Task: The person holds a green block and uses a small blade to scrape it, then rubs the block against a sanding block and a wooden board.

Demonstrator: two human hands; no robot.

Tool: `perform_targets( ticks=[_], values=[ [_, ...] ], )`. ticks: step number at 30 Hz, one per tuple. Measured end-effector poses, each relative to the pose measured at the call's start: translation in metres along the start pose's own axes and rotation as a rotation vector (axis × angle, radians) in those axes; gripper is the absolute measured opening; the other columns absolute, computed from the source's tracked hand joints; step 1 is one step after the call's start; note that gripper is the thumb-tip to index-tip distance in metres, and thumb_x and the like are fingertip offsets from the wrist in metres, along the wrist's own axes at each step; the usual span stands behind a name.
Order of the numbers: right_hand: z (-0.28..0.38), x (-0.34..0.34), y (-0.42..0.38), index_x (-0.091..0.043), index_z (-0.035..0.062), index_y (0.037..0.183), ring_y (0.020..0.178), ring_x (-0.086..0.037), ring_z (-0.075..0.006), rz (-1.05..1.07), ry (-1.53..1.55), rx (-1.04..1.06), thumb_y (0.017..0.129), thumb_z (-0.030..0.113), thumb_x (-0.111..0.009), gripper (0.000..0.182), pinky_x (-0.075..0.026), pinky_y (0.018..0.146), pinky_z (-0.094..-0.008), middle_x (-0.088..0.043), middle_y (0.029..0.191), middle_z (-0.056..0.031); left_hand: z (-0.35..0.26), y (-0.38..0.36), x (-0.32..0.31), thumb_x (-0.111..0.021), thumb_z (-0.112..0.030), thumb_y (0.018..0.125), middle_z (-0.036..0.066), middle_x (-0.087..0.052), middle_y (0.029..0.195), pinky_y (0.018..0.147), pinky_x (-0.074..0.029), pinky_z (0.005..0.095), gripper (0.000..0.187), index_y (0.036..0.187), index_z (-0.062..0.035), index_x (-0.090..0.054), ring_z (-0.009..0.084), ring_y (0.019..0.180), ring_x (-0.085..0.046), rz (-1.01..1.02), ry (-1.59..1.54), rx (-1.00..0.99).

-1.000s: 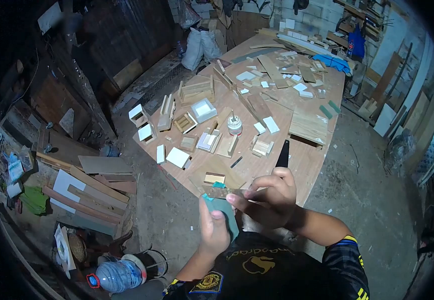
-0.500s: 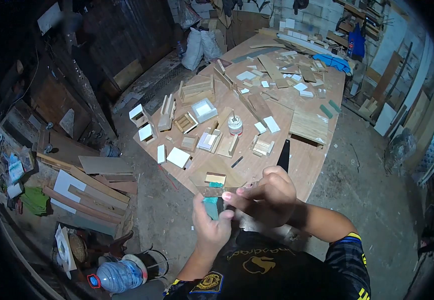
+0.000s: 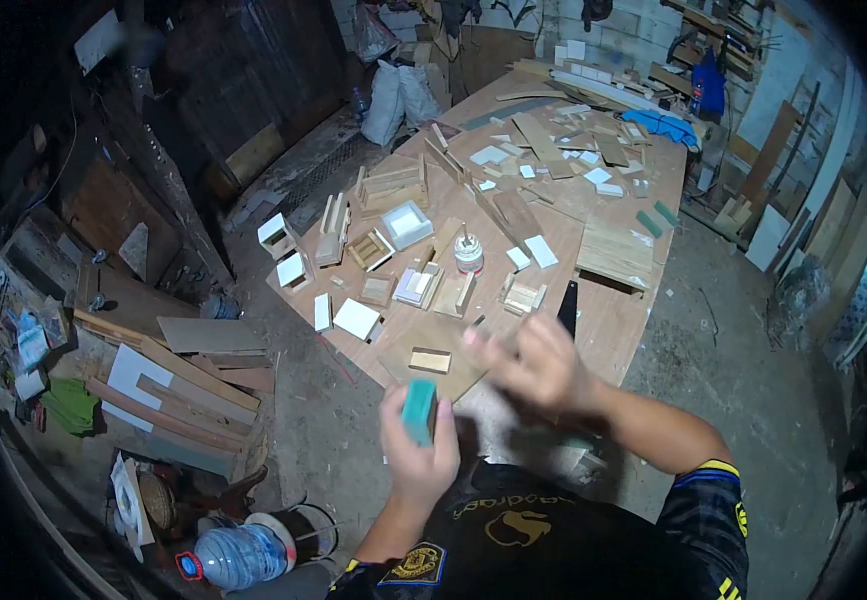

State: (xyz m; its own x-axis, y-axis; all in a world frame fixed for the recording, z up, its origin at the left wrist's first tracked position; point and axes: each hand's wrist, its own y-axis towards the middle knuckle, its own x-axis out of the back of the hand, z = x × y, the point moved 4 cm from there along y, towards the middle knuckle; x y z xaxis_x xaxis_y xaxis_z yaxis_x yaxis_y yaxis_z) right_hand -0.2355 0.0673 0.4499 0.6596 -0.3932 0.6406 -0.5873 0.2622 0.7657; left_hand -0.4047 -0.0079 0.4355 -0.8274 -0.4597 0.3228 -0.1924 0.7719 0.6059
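A teal-green block (image 3: 419,412) stands upright in my left hand (image 3: 417,447), the thumb on one side and the fingers on the other. To its right and a little higher, my right hand (image 3: 539,368) is smeared by motion, its fingers curled in. Whatever it may grip is too blurred to make out. Just beyond the block, a small wooden piece with a dark edge (image 3: 431,360) lies on a thin tan sheet (image 3: 394,356) on the worktable.
Small wooden boxes, a white tray (image 3: 408,224) and a jar (image 3: 469,254) stand on the worktable (image 3: 609,335). A dark saw blade (image 3: 568,305) lies near its right edge. Offcuts cover the far end. Boards and a large water bottle (image 3: 242,556) are on the floor at left.
My right hand has come away from the green block, up and slightly right. The thin dark strip held across the block's top no longer shows there. My left hand keeps hold of the block.
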Motion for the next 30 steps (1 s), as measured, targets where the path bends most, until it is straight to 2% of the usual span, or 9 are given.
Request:
perform_targets(
  ticks=[2,5,9,14,16,18,24,27,30],
  values=[
    [-0.041,-0.017,-0.033,-0.068,0.0080,0.114,0.063,-0.047,-0.0184,-0.027,-0.008,-0.129,0.065,0.004,-0.072,0.050,-0.040,0.057,-0.0308,-0.048,0.074,-0.0054,-0.008,0.001,0.015,-0.057,-0.004,0.089,0.008,-0.049,0.084,0.065,-0.039,0.0280,0.027,0.109,0.0027,-0.041,0.0149,0.074,-0.047,-0.082,-0.234,-0.027],
    [-0.063,-0.008,-0.031,-0.069,0.0082,0.112,0.063,-0.048,-0.0195,-0.128,0.028,-0.278,0.068,0.002,-0.074,0.045,-0.041,0.056,-0.0308,-0.049,0.072,-0.0063,0.002,0.011,0.025,-0.061,-0.010,0.090,0.007,-0.055,0.088,0.070,-0.043,0.0278,0.025,0.108,0.0019,-0.049,0.0130,0.079,-0.053,-0.040,-0.279,0.360],
    [-0.030,0.025,-0.007,-0.072,0.0099,0.108,0.063,-0.051,-0.0195,-0.341,0.138,-0.469,0.071,0.000,-0.075,0.038,-0.041,0.055,-0.0291,-0.051,0.071,-0.0062,0.019,0.012,0.012,-0.062,-0.013,0.090,0.007,-0.058,0.088,0.073,-0.046,0.0286,0.026,0.109,0.0022,-0.053,0.0124,0.080,-0.055,0.045,-0.278,0.385],
    [0.014,0.038,0.014,-0.074,0.0125,0.103,0.065,-0.051,-0.0176,-0.378,0.139,-0.265,0.066,0.002,-0.077,0.038,-0.044,0.058,-0.0287,-0.053,0.074,-0.0022,0.009,0.011,0.000,-0.064,-0.009,0.087,0.015,-0.061,0.093,0.076,-0.048,0.0351,0.029,0.111,0.0032,-0.053,0.0251,0.084,-0.061,0.029,-0.086,0.191],
    [0.031,0.040,0.026,-0.075,0.0126,0.093,0.064,-0.046,-0.0159,-0.305,0.275,-0.196,0.065,0.001,-0.080,0.030,-0.038,0.059,-0.0296,-0.047,0.075,-0.0002,0.008,0.012,0.001,-0.065,-0.007,0.084,0.018,-0.060,0.096,0.077,-0.048,0.0368,0.031,0.111,0.0033,-0.053,0.0294,0.086,-0.062,0.029,-0.028,0.124],
    [0.037,0.035,0.028,-0.074,0.0141,0.092,0.064,-0.046,-0.0156,-0.327,0.285,-0.149,0.066,0.002,-0.081,0.029,-0.037,0.058,-0.0297,-0.047,0.075,0.0003,0.009,0.009,0.001,-0.066,-0.002,0.077,0.020,-0.058,0.097,0.076,-0.048,0.0388,0.035,0.110,0.0039,-0.054,0.0351,0.086,-0.061,0.045,0.029,0.068],
    [0.045,0.032,0.033,-0.067,0.0075,0.091,0.061,-0.046,-0.0134,-0.284,0.223,0.013,0.066,0.007,-0.084,0.030,-0.037,0.059,-0.0299,-0.053,0.077,0.0004,-0.004,0.013,0.007,-0.065,0.001,0.074,0.018,-0.056,0.091,0.072,-0.047,0.0388,0.033,0.107,0.0041,-0.056,0.0339,0.080,-0.058,0.045,0.060,-0.026],
    [0.043,0.026,0.035,-0.067,0.0054,0.096,0.060,-0.047,-0.0133,-0.267,0.401,-0.120,0.069,0.008,-0.082,0.031,-0.038,0.058,-0.0294,-0.060,0.079,-0.0010,0.003,0.011,0.008,-0.065,-0.002,0.078,0.017,-0.056,0.088,0.069,-0.047,0.0372,0.030,0.106,0.0042,-0.057,0.0329,0.077,-0.058,0.050,0.006,-0.014],
    [0.039,0.025,0.035,-0.070,0.0096,0.101,0.060,-0.049,-0.0138,-0.273,0.489,-0.205,0.071,0.008,-0.079,0.031,-0.038,0.058,-0.0284,-0.063,0.083,-0.0017,0.004,0.009,0.008,-0.064,-0.008,0.084,0.016,-0.057,0.083,0.065,-0.047,0.0368,0.022,0.101,0.0047,-0.058,0.0310,0.070,-0.059,0.074,-0.068,0.030]
  ],
)
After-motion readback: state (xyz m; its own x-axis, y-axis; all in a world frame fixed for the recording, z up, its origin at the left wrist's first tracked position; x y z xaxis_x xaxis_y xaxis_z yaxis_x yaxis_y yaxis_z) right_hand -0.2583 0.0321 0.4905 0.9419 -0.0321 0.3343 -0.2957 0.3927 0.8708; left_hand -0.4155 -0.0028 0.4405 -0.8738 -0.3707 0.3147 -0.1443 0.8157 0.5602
